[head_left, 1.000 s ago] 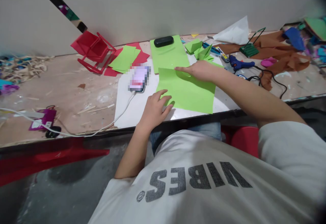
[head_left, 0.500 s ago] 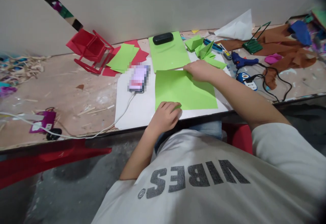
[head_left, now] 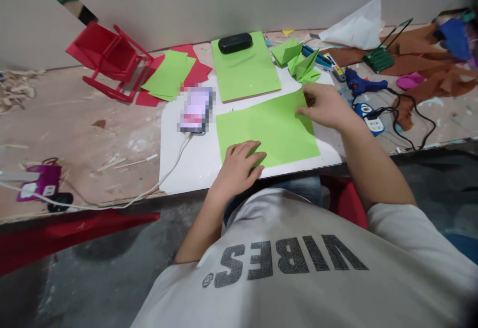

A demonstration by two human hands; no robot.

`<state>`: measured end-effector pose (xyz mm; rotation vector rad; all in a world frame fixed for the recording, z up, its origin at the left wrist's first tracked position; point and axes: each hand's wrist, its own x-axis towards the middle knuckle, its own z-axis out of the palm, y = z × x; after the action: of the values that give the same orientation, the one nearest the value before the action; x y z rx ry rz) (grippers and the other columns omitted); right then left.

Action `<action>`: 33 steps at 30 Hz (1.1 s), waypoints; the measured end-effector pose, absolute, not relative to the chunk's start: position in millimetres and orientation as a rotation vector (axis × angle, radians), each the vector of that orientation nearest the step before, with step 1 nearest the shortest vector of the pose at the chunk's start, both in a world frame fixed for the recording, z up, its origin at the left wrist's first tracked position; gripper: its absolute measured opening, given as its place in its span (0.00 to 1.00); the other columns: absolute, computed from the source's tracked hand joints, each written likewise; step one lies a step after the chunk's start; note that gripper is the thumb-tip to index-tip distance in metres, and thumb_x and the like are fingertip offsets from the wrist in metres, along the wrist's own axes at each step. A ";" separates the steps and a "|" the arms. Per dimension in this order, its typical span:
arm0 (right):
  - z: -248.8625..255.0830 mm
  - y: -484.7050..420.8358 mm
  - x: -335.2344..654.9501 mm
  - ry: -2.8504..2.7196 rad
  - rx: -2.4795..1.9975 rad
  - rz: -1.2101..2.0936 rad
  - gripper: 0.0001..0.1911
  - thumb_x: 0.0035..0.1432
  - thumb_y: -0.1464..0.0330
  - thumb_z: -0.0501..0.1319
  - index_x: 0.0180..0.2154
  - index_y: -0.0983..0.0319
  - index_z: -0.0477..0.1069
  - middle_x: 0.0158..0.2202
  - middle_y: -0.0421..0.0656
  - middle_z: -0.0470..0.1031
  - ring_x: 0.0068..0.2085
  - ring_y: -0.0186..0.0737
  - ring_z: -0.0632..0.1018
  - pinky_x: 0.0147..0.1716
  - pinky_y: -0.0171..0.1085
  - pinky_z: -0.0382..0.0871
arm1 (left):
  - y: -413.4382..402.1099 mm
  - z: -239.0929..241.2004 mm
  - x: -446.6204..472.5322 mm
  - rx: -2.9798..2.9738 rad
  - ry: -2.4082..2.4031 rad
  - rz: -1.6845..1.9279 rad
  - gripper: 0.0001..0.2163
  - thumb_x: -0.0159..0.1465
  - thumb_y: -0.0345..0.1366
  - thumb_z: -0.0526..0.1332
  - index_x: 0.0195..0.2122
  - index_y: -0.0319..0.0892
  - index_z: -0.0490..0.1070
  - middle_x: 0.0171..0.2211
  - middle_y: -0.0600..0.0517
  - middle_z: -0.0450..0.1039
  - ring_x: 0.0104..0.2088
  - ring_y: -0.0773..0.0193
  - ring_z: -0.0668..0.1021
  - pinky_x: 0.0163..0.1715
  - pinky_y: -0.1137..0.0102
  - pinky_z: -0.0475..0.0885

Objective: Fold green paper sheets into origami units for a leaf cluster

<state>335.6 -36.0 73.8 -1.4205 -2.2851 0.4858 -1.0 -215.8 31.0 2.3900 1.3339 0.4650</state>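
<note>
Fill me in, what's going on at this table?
A person is handling a large green sheet over a white surface. The left hand lies over its near left corner; the right hand is at its far right corner, though whether it pinches the paper is unclear. A phone lies to the left, plugged into a white cable.

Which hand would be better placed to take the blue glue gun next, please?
Probably the right hand: at the far right corner of the green sheet, it's nearer the glue gun than the left hand, at the near edge.
</note>
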 end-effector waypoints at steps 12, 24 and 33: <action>25.2 -169.0 274.1 -2.467 -0.782 0.007 0.10 0.80 0.72 0.66 0.50 0.58 0.88 0.64 0.51 0.91 0.69 0.59 0.86 0.61 0.55 0.79 | -211.8 5.2 -20.8 2.029 1.364 1.092 0.21 0.86 0.52 0.62 0.75 0.55 0.66 0.75 0.37 0.68 0.78 0.43 0.75 0.73 0.40 0.82; 23.4 -166.4 270.8 -2.613 -0.597 -0.097 0.13 0.82 0.74 0.64 0.51 0.56 0.87 0.61 0.47 0.92 0.68 0.53 0.84 0.66 0.56 0.74 | -149.9 20.3 -27.9 2.526 1.329 0.681 0.29 0.85 0.59 0.58 0.80 0.51 0.68 0.84 0.34 0.63 0.85 0.32 0.66 0.83 0.33 0.64; 37.4 -164.1 291.0 -2.590 -0.749 0.207 0.13 0.84 0.55 0.66 0.58 0.52 0.85 0.67 0.47 0.89 0.75 0.59 0.80 0.76 0.64 0.63 | -111.2 -1.0 -17.4 2.522 1.274 0.530 0.35 0.80 0.65 0.62 0.82 0.56 0.68 0.88 0.40 0.61 0.90 0.31 0.57 0.87 0.30 0.42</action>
<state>291.0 -164.1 37.4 -0.7494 -2.5902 0.2074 -17.4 -111.2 -1.0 2.5217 1.2745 0.5299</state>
